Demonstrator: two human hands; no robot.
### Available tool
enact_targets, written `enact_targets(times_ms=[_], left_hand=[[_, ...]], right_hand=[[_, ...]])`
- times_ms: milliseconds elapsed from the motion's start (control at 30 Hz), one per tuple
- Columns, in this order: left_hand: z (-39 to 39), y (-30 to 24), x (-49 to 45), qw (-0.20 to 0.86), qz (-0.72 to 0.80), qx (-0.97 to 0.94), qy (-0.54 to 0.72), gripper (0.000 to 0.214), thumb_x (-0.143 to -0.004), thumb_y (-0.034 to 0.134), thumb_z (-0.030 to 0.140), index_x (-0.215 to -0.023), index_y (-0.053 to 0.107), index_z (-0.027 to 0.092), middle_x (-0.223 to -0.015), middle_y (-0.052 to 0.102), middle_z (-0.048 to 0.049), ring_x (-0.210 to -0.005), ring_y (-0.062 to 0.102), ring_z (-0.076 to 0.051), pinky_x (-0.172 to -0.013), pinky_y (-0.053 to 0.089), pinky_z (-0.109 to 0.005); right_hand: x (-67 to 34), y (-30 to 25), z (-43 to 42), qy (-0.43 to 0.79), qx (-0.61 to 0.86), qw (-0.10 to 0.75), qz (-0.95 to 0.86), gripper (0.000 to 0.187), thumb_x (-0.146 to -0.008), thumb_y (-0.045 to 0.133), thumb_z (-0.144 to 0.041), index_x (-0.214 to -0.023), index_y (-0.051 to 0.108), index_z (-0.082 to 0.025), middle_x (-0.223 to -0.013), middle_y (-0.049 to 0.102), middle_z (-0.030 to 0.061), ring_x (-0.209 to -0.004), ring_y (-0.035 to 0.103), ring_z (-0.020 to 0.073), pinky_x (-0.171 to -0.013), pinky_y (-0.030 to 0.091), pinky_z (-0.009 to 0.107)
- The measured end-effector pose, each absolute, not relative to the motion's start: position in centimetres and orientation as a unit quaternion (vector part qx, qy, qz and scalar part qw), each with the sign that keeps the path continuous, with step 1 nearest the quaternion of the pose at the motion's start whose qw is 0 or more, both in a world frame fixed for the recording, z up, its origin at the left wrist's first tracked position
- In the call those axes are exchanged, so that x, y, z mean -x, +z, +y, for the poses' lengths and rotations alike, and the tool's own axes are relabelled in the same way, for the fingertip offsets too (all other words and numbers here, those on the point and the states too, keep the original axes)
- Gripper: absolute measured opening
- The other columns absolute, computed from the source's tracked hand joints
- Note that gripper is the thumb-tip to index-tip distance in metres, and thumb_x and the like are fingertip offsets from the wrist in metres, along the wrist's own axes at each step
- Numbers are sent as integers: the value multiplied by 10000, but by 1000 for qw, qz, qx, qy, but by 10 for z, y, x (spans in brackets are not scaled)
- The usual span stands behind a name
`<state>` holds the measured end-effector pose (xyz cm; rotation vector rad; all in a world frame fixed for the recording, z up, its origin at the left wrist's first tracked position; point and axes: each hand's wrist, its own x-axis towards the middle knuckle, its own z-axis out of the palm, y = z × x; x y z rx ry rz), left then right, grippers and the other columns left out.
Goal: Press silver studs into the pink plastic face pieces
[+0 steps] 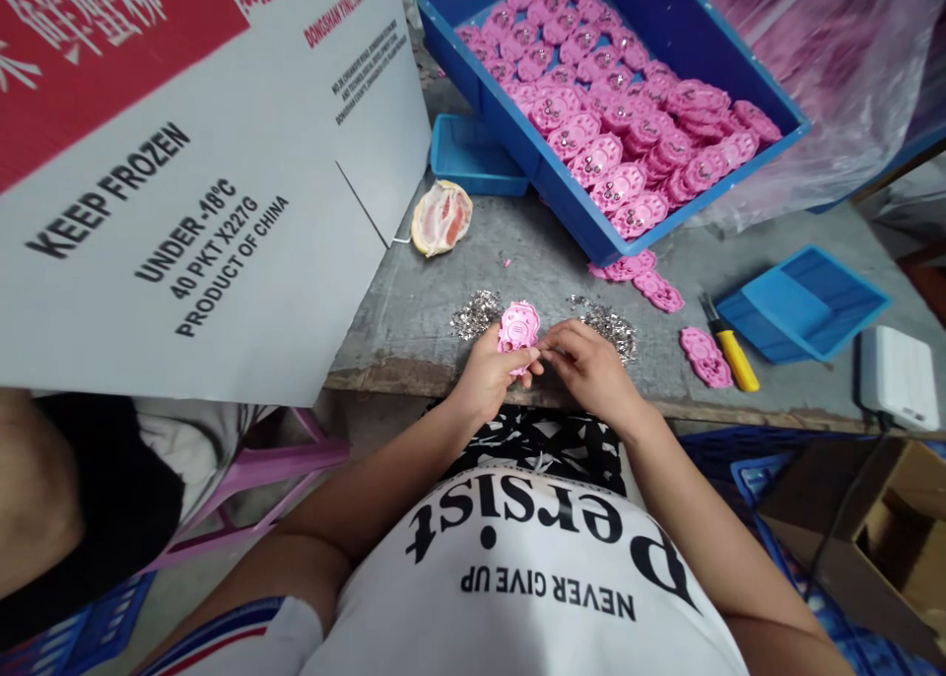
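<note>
My left hand (486,372) is closed on a pink plastic piece (519,323), a flat shape with a scalloped edge, held upright above the table's front edge. The fingers of my right hand (589,363) are pinched together close to that piece's lower right side. Whatever sits between those fingertips is too small to make out. Small shiny metal parts form one pile (477,314) just beyond my left hand. A second metal pile (610,329) lies beside and beyond my right hand.
A big blue tray (509,149) holds many similar pink pieces. Nearby are a cut citrus fruit (441,219), two small blue bins (473,159) (805,302), loose pink pieces (705,358), a yellow-handled screwdriver (737,361) and a white box (898,375). A large carton (222,213) blocks the left.
</note>
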<state>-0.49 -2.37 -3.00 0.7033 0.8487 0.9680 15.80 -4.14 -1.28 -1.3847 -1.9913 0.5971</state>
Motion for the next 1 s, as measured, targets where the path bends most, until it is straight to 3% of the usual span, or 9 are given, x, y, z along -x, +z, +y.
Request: enact_targets(times_ms=[133, 400, 600, 800, 1000], left_hand=[[-23, -27, 4, 736, 390, -322, 450, 464, -602, 847, 232, -947, 545, 160, -770, 642, 14, -592, 625, -113, -436, 404, -197], [-23, -28, 1, 733, 397, -328, 445, 392, -613, 809, 196, -917, 564, 153, -759, 640, 7, -586, 621, -111, -443, 405, -196], [-23, -27, 0, 750, 395, -326, 418, 360, -596, 784, 178, -883, 569, 151, -731, 635, 4, -573, 620, -116, -440, 405, -197], [-24, -26, -6, 659, 452, -395, 452, 310, -642, 752, 164, -910, 596, 162, -688, 622, 27, -508, 568, -90, -405, 376, -187], [-27, -28, -9, 633, 466, -414, 459, 323, -649, 770, 144, -927, 609, 170, -689, 624, 30, -513, 580, -90, -423, 371, -178]], right_hand=[[-160, -17, -42, 330, 513, 399, -684, 141, -911, 622, -257, -935, 759, -235, -982, 711, 55, -946, 667, 200, -907, 521, 375], [-158, -27, -47, 439, 532, 472, -549, 129, -817, 745, -353, -891, 814, -273, -957, 726, 40, -1006, 665, 217, -1002, 493, 435], [-156, -30, -51, 431, 541, 476, -544, 136, -801, 766, -378, -855, 812, -263, -951, 716, 45, -982, 659, 212, -974, 499, 425], [-154, -32, -51, 421, 565, 494, -510, 192, -784, 767, -404, -853, 734, -228, -889, 693, 27, -815, 640, 185, -799, 518, 360], [-153, -28, -48, 347, 566, 470, -582, 169, -820, 714, -350, -723, 663, -221, -888, 669, 42, -860, 627, 200, -831, 501, 364]])
